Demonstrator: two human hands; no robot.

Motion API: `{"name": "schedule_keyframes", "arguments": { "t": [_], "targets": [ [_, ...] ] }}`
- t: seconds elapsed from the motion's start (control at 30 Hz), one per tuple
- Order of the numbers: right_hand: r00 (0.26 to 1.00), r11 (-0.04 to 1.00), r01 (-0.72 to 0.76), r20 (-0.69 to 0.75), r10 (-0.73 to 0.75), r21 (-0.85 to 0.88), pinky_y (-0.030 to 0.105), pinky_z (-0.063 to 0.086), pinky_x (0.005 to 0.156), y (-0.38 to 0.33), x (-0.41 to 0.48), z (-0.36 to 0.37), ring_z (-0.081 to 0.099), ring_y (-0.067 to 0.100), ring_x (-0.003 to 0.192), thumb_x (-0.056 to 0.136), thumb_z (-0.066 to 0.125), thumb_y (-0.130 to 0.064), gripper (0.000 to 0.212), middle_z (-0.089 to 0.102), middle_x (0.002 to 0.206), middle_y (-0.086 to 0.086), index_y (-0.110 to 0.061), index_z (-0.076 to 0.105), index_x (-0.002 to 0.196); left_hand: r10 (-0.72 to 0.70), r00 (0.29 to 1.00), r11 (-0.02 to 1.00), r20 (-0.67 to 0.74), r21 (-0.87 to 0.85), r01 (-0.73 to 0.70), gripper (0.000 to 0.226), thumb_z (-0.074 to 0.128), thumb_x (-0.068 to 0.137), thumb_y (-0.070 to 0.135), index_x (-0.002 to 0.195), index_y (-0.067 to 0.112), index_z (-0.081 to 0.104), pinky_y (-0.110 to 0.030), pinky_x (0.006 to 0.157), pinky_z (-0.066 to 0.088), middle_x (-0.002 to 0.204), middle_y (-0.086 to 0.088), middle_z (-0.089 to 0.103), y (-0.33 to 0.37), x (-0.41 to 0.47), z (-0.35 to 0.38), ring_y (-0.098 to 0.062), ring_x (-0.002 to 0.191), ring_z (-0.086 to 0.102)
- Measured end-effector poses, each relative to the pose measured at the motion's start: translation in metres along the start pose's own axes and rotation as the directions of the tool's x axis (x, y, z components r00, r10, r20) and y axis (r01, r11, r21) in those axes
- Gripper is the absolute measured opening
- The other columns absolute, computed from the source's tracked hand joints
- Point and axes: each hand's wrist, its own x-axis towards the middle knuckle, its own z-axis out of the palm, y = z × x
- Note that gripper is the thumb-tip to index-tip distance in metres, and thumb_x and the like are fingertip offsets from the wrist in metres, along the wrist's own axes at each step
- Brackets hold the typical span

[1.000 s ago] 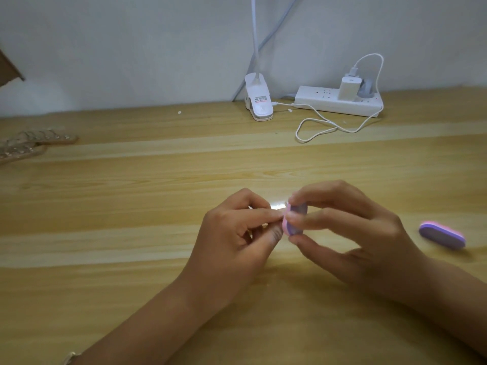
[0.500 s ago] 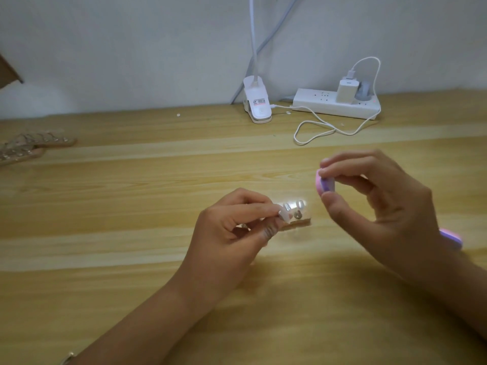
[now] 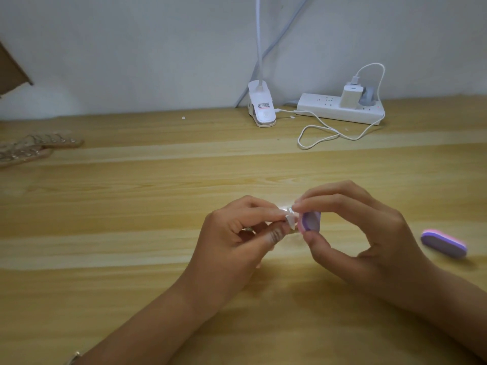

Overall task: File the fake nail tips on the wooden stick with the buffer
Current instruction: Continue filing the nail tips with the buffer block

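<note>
Two wooden sticks of clear nail tips lie at the far left of the wooden table, near its back edge and just below a brown cardboard corner against the wall. Bare tabletop runs from them to the left hand, which sits near the middle with its fingers curled and pinching a short row of clear fake nail tips between thumb and forefinger. The stick that carries them is almost wholly hidden inside the grip.

Behind, at the wall, a white clip lamp stands on the table with its stem rising out of view. Just right of the nail tips, touching or nearly touching them, is a small purple and pink buffer. The right hand grips it, with the forefinger on its top edge and the thumb beneath, the other fingers bent behind. Both hands are lifted a little above the wood.

Back at the wall, a white power strip holds a white charger and a grey plug in its right-hand sockets. A white cable loops from the charger across the table to the lamp. A second buffer, purple with a pink edge, lies flat at the far right, near the right wrist and apart from it. Open wood lies between the hands and the strip.
</note>
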Motion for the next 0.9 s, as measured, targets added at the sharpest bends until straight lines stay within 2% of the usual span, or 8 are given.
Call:
{"name": "schedule_keyframes", "arguments": {
  "t": [0.13,0.23,0.37,0.43,0.53,0.67,0.9],
  "targets": [
    [0.997,0.998,-0.070,-0.017,0.070,0.002,0.029,0.046,0.079,0.0014,0.0006,-0.0008,0.060,0.021,0.088,0.088,0.048,-0.011,0.019,0.063,0.088,0.002,-0.004,0.066,0.086,-0.046,0.999,0.998,-0.013,-0.042,0.046,0.014,0.073,0.079,0.016,0.092,0.013,0.079,-0.023,0.044,0.045,0.088,-0.001,0.070,0.0007,-0.0004,0.0006,-0.009,0.057,0.058],
    [0.983,0.982,-0.183,0.001,0.184,0.053,0.019,0.037,0.067,0.0009,-0.0008,-0.0033,0.048,0.009,0.072,0.091,0.037,-0.018,0.020,0.050,0.077,-0.005,-0.013,0.053,0.080,-0.083,0.996,0.991,0.026,-0.101,0.085,0.016,0.075,0.080,0.022,0.093,0.014,0.078,-0.027,0.042,0.047,0.090,-0.004,0.071,0.0016,-0.0010,0.0000,-0.012,0.060,0.062],
    [0.981,0.982,-0.183,0.069,0.180,0.046,0.021,0.044,0.065,-0.0029,-0.0011,-0.0021,0.051,0.012,0.072,0.091,0.054,-0.035,0.010,0.048,0.077,-0.010,-0.026,0.052,0.091,-0.072,0.995,0.991,0.064,-0.110,0.079,0.019,0.073,0.083,0.023,0.098,0.011,0.078,-0.017,0.050,0.048,0.089,-0.003,0.074,0.0048,-0.0017,-0.0001,-0.013,0.067,0.067],
    [0.987,0.990,-0.140,0.078,0.138,0.015,0.015,0.044,0.068,-0.0051,-0.0013,-0.0004,0.053,0.009,0.073,0.087,0.063,-0.038,0.018,0.047,0.077,-0.015,-0.029,0.055,0.101,-0.064,0.996,0.994,0.069,-0.084,0.070,0.021,0.069,0.084,0.026,0.098,0.014,0.077,-0.017,0.051,0.048,0.088,-0.004,0.074,0.0058,-0.0018,0.0001,-0.015,0.069,0.068],
    [0.994,0.995,-0.098,0.051,0.098,-0.004,0.006,0.040,0.074,-0.0060,-0.0019,0.0012,0.053,0.005,0.074,0.087,0.066,-0.036,0.022,0.048,0.078,-0.013,-0.025,0.060,0.105,-0.038,0.995,0.998,0.087,-0.041,0.042,0.018,0.068,0.086,0.018,0.100,0.011,0.077,-0.018,0.053,0.050,0.087,-0.007,0.073,0.0048,-0.0019,0.0003,-0.019,0.072,0.068],
    [0.997,0.996,-0.075,0.020,0.075,-0.039,0.006,0.038,0.074,-0.0041,-0.0028,0.0012,0.051,0.002,0.076,0.088,0.067,-0.031,0.020,0.048,0.075,-0.009,-0.017,0.066,0.102,-0.032,0.995,0.999,0.095,-0.032,0.035,0.017,0.067,0.085,0.014,0.099,0.012,0.076,-0.015,0.057,0.050,0.086,-0.007,0.073,0.0042,-0.0024,0.0000,-0.019,0.075,0.069],
    [0.998,0.998,-0.053,0.019,0.053,-0.022,0.004,0.041,0.072,-0.0050,-0.0025,0.0013,0.053,0.005,0.078,0.089,0.068,-0.026,0.019,0.051,0.074,-0.010,-0.020,0.067,0.106,-0.036,0.994,0.999,0.105,-0.020,0.038,0.016,0.069,0.084,0.015,0.096,0.010,0.078,-0.014,0.056,0.048,0.089,-0.001,0.073,0.0042,-0.0027,0.0006,-0.011,0.080,0.068]
  ]
}}
